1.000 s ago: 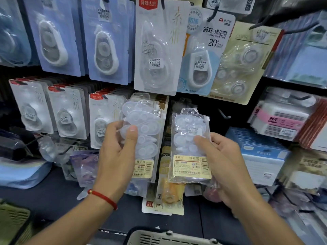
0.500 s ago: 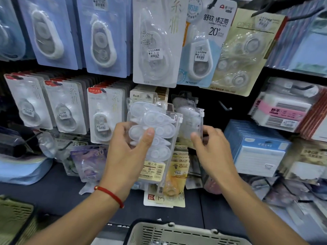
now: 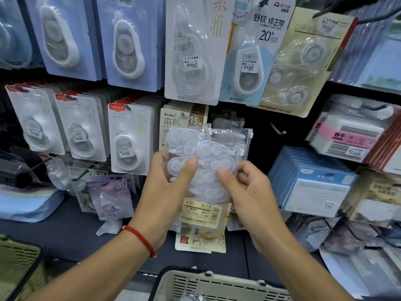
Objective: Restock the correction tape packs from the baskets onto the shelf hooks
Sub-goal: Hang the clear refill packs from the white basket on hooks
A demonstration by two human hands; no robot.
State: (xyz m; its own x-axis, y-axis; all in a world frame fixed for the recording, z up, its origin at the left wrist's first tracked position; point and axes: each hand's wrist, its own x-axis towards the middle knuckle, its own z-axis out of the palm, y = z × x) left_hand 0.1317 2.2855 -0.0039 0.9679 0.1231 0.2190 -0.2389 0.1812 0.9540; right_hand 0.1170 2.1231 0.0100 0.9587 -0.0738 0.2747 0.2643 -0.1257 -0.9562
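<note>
A clear zip pack of white correction tapes (image 3: 209,152) is held up in front of the shelf's lower row. My left hand (image 3: 165,192) grips its left side, thumb across the front. My right hand (image 3: 249,192) pinches its right side, thumb on the blister. The pack's gold label (image 3: 200,212) shows below my hands. A second clear pack (image 3: 239,137) hangs just behind it, partly hidden. A bare black hook (image 3: 277,131) sticks out to the right.
Carded correction tapes (image 3: 128,137) fill the hooks at left and above. Blue notepad stacks (image 3: 312,181) sit at right. A beige basket (image 3: 217,283) is at the bottom centre and a green basket (image 3: 19,266) at the bottom left.
My right hand hung its pack on the shelf behind, let go, and came across to take hold of the pack in my left hand. My left hand raised that pack slightly rightward.
</note>
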